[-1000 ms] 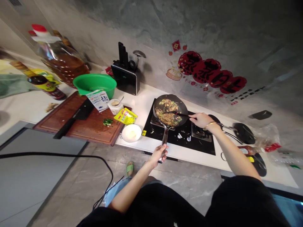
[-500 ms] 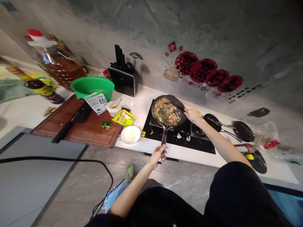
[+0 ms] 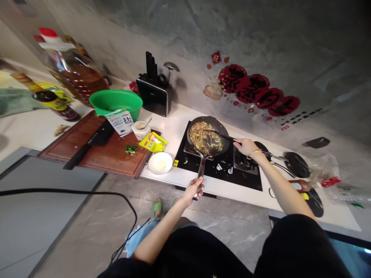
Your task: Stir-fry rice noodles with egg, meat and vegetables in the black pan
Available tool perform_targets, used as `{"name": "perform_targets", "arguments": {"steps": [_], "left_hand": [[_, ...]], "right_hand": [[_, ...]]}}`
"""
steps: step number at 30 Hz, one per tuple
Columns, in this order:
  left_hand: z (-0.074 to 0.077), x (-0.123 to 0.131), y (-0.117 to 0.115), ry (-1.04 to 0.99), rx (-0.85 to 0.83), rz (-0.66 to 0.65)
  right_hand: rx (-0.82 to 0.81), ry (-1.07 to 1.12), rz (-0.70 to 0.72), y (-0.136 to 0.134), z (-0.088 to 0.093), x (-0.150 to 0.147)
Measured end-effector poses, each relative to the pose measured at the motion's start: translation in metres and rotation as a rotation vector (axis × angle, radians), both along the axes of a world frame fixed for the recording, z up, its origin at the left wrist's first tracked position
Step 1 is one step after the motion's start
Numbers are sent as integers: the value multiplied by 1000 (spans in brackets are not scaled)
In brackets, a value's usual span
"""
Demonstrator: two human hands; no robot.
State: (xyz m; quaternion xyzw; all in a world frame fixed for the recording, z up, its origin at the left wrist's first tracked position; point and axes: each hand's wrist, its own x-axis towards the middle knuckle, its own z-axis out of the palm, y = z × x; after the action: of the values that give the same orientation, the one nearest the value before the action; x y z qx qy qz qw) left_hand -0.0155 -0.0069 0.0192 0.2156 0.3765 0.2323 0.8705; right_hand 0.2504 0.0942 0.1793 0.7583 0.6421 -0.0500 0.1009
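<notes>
My left hand (image 3: 194,189) is wrapped round the long metal handle of a dark frying pan (image 3: 222,126) on the left burner of the black gas hob (image 3: 197,170). Stir-fried noodles (image 3: 199,139) with green and pale pieces lie in the pan, mostly in its left and lower part. In my right hand (image 3: 245,147), right of the pan, is the black handle of a spatula (image 3: 227,137). Its far end reaches into the noodles, which partly cover it. A gold bangle (image 3: 252,153) circles my right wrist.
Left of the hob are a white bowl (image 3: 160,163), a yellow seasoning packet (image 3: 153,143) and a seasoning jar (image 3: 141,132). A cleaver (image 3: 101,133) and chopped greens (image 3: 131,149) lie on the wooden board (image 3: 116,164). Another black pan (image 3: 261,146) stands on the right burner.
My right hand has moved right, drawing the spatula with it. The noodles are shifted and gathered more to the pan's upper left. My left hand keeps its hold on the pan handle.
</notes>
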Motion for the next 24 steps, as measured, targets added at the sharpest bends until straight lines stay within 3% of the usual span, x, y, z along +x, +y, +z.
{"name": "perform_targets", "arguments": {"steps": [3,6,8,11,14,17,20,24], "left_hand": [[0,0,0,5,0,-7],[-2,0,1,4,-14,-10],[-3,0,1,-9,-14,-8],[-5,0,1,-24,-17,-9],[-5,0,0,-31,-20,-12],[-5,0,0,-27,-14,-8],[-4,1,0,-10,-13,-10],[-1,0,0,-5,-13,-5]], "right_hand": [[55,62,-33,25,-25,-24],[10,48,68,26,-27,-41],[-58,-9,166,11,-14,-43],[-146,-149,240,-19,19,-31],[-172,-275,207,-39,54,-9],[-247,-268,151,-46,74,12],[-341,-158,164,-46,68,15],[-146,-198,79,-33,31,-6]]}}
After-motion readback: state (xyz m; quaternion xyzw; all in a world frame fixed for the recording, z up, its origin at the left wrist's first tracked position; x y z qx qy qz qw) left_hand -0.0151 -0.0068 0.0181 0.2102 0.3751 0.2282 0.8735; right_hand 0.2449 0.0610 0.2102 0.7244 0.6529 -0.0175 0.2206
